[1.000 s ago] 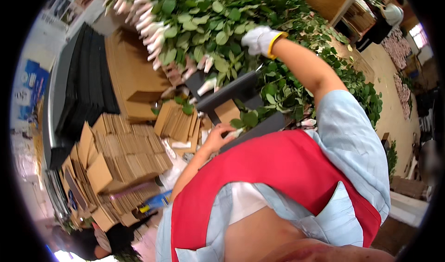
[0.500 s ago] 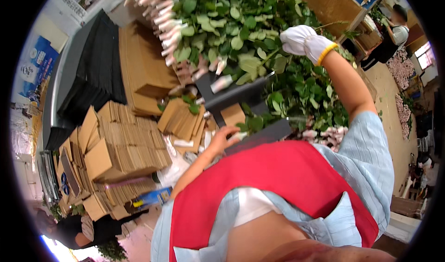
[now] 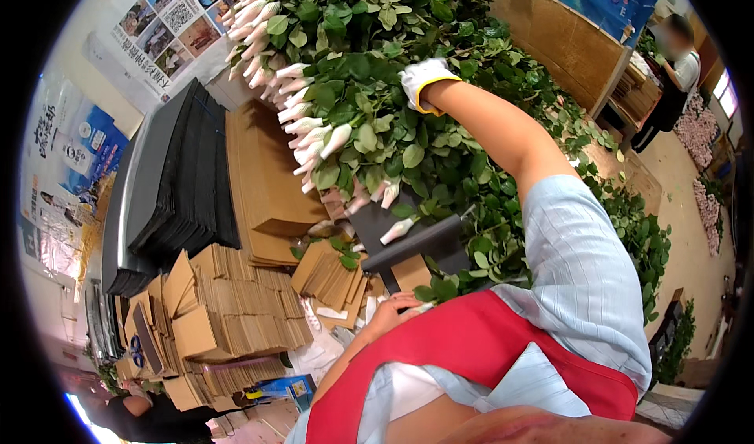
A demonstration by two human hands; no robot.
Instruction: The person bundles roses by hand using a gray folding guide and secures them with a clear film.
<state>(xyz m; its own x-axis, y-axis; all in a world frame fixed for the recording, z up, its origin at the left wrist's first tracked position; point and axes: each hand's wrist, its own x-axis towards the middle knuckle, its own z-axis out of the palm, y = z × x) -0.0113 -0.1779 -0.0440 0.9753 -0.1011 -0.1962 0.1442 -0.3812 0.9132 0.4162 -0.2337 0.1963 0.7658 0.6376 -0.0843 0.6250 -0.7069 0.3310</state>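
From afar I am watching leafy stems (image 3: 400, 47) sprawling in a heap ahead, their smooth, tapering pale tips (image 3: 336, 141) pointing left. My gloved right hand (image 3: 425, 84) is lying over the glossy foliage; I cannot tell whether its fingers are gripping. My bare left hand (image 3: 390, 312) is resting, fingers bent, beside a leafy sprig (image 3: 444, 289), its hold unclear. Layered cardboard (image 3: 247, 306) is standing leftward.
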